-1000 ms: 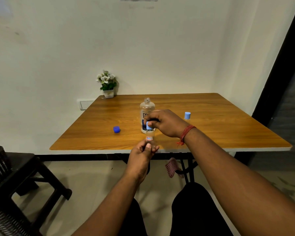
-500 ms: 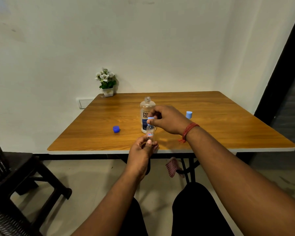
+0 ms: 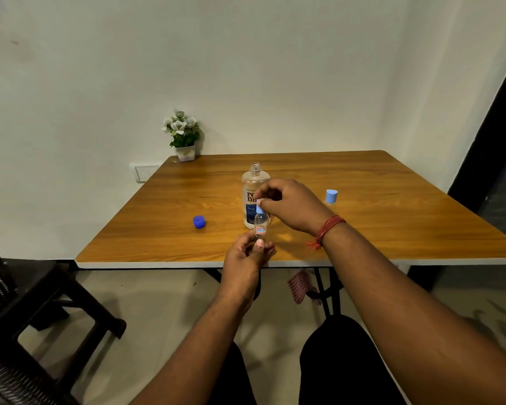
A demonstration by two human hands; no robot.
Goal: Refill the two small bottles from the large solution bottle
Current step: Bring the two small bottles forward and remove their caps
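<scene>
A small clear bottle [image 3: 261, 226] with a red and blue label is held upright over the table's near edge. My left hand [image 3: 247, 257] grips its lower part. My right hand [image 3: 289, 207] pinches its light blue cap [image 3: 260, 209] from above. Just behind stands the large solution bottle [image 3: 252, 194], open at the neck, partly hidden by my right hand. Its dark blue cap [image 3: 199, 222] lies on the table to the left. A second small bottle with a light blue cap [image 3: 331, 196] stands to the right, its body mostly hidden behind my right wrist.
The wooden table [image 3: 392, 217] stands against a white wall. A small potted flower [image 3: 183, 137] sits at its far left corner. A dark chair [image 3: 27, 311] stands on the floor to the left. A checked cloth [image 3: 300, 286] hangs under the table.
The small bottle has been lifted slightly, with both hands staying on it. My right fingers have shifted on the cap.
</scene>
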